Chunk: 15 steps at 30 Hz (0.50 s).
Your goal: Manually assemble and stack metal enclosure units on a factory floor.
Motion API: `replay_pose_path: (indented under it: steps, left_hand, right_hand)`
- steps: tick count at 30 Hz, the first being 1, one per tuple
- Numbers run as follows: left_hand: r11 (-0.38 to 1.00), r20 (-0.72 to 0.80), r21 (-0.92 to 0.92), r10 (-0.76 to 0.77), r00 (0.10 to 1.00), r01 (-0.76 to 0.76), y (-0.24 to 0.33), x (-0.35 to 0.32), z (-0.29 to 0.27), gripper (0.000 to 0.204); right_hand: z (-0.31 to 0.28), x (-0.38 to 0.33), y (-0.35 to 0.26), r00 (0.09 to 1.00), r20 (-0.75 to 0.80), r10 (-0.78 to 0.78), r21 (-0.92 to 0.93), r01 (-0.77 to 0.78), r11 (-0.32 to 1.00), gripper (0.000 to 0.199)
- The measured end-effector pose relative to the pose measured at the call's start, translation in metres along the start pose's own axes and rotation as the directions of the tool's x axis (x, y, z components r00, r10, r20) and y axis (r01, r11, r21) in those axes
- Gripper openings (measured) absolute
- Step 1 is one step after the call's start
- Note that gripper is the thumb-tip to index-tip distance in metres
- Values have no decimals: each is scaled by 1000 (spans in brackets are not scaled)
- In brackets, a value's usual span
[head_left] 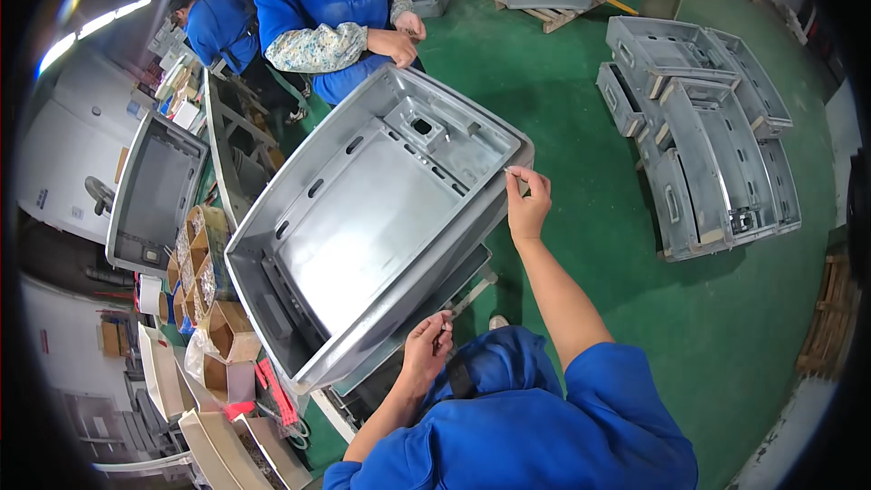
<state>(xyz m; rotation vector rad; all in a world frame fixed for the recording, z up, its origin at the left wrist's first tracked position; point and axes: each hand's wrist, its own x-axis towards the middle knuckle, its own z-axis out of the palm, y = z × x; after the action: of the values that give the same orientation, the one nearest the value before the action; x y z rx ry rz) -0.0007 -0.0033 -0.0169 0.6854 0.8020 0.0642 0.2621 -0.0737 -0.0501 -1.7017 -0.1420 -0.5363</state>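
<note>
A large grey metal box-like housing [363,227] lies tilted across the workbench in front of me, its open side up. Inside it are slots along the walls and a raised bracket [421,126] with a dark square hole. At the housing's right corner, my right hand [528,204] pinches something tiny against the rim; I cannot make out what it is. My left hand [426,349] is closed near the front edge, apart from the housing, fingers curled round something too small to name.
Across the housing stands a person in blue [331,0], hands together near its far rim. Another person [218,27] bends farther left. Cardboard bins of small parts [195,259] and open boxes [218,449] line the left. Stacked grey housings [708,145] rest on the green floor [572,118] at right.
</note>
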Motion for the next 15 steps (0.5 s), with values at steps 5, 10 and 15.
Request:
replay_pose_path:
  steps: [5, 10, 15]
  left_hand:
    - [1000, -15, 14, 19, 1000, -19, -1, 3, -3, 21]
    - [1000, -27, -8, 3, 1000, -3, -4, 4, -8, 21]
    - [1000, -36, -12, 0, 999, 0, -4, 1, -9, 23]
  right_hand:
    - [8, -2, -3, 998, -59, -23, 7, 24, 1000, 10]
    - [13, -6, -4, 997, -67, -48, 12, 48, 999, 11]
    - [13, -2, -3, 1000, -7, -24, 92, 24, 995, 9]
